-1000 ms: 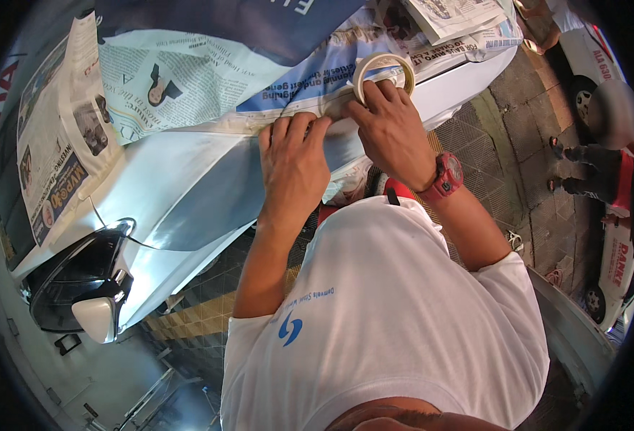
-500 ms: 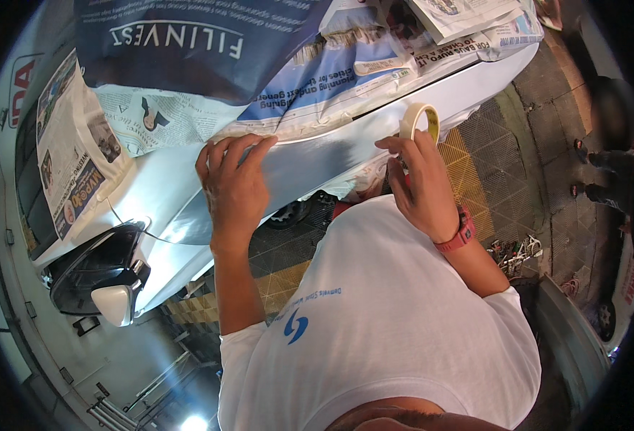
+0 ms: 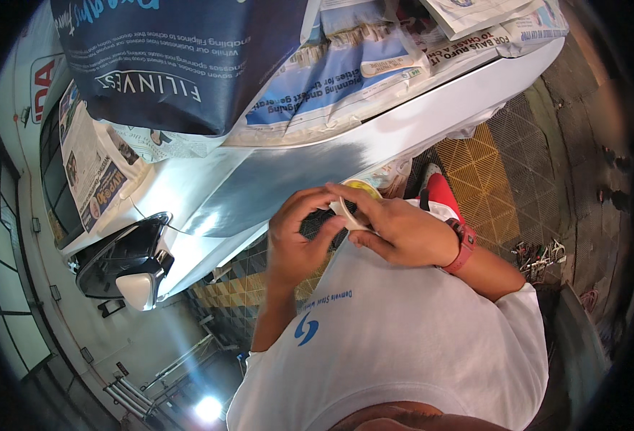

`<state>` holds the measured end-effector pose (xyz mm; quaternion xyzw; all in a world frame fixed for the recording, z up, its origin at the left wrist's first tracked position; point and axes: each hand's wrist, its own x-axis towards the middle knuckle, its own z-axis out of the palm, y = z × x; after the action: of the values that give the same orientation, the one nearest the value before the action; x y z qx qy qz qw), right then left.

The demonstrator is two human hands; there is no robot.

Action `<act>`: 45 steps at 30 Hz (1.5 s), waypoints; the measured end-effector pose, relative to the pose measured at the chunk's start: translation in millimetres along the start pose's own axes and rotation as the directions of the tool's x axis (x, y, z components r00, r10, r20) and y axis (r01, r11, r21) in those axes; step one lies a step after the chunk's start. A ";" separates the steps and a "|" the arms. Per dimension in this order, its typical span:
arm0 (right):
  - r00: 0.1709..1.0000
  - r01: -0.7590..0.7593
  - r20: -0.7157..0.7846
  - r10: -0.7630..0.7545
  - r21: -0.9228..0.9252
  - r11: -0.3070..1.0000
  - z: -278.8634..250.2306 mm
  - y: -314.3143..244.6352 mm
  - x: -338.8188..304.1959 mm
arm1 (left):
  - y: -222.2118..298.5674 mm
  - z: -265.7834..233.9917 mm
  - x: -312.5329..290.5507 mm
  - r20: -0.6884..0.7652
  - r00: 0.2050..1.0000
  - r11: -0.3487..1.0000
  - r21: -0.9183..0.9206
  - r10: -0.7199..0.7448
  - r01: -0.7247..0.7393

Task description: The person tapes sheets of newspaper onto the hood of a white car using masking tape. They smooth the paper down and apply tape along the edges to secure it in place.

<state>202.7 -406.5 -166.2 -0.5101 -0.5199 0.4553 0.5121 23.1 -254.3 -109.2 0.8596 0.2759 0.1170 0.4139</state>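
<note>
In front of my chest, my right hand (image 3: 412, 235) grips a cream roll of masking tape (image 3: 346, 214) with the fingers bent around it. The inside of the roll shows yellow near its far edge. My left hand (image 3: 297, 233) meets it from the other side, its fingertips and thumb closed on the roll's left edge. Whether a loose end of tape lies between them is hidden. Just beyond both hands is a silver-grey car panel (image 3: 281, 176) with a glossy darker patch. Newspaper sheets (image 3: 331, 97) cover the car above that panel.
A dark blue printed sheet (image 3: 187, 57) drapes over the car at upper left. The side mirror (image 3: 141, 284) juts out at left. Grey and yellow floor tiles (image 3: 482, 179) lie to the right, with a tangle of small items (image 3: 540, 258). A bright lamp (image 3: 209, 409) shines at lower left.
My left hand has left the newspaper edge on the panel and come back to the tape roll. My right hand has brought the roll down and left, toward my chest.
</note>
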 end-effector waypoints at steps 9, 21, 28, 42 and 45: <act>0.998 -0.012 0.063 0.010 0.034 0.999 -7.5 -4.0 9.8 | -23.6 18.3 -2.0 -0.147 0.986 0.969 -0.246 -0.073 0.035; 0.900 0.318 -0.057 -0.433 -0.594 0.739 11.2 26.9 -14.0 | -9.4 3.0 5.3 -0.483 0.871 0.986 0.084 -0.084 0.141; 0.844 0.090 -0.491 -0.217 -0.270 0.959 -7.5 -3.4 11.0 | -3.6 0.2 10.6 -0.268 0.933 0.956 0.232 0.241 -0.180; 0.716 0.049 -0.499 -0.489 -0.663 0.747 22.9 10.8 155.9 | -34.4 -89.1 83.7 -0.338 0.918 0.817 0.575 0.206 0.029; 0.678 0.016 -0.511 -0.529 -0.709 0.705 27.7 12.6 160.2 | -41.3 -89.3 89.7 -0.289 0.932 0.793 0.610 0.220 0.001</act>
<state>183.0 -244.6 -169.6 -0.6943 -0.4928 -0.0654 0.5204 42.7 -124.4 -87.5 0.9265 0.3157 0.1963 0.0578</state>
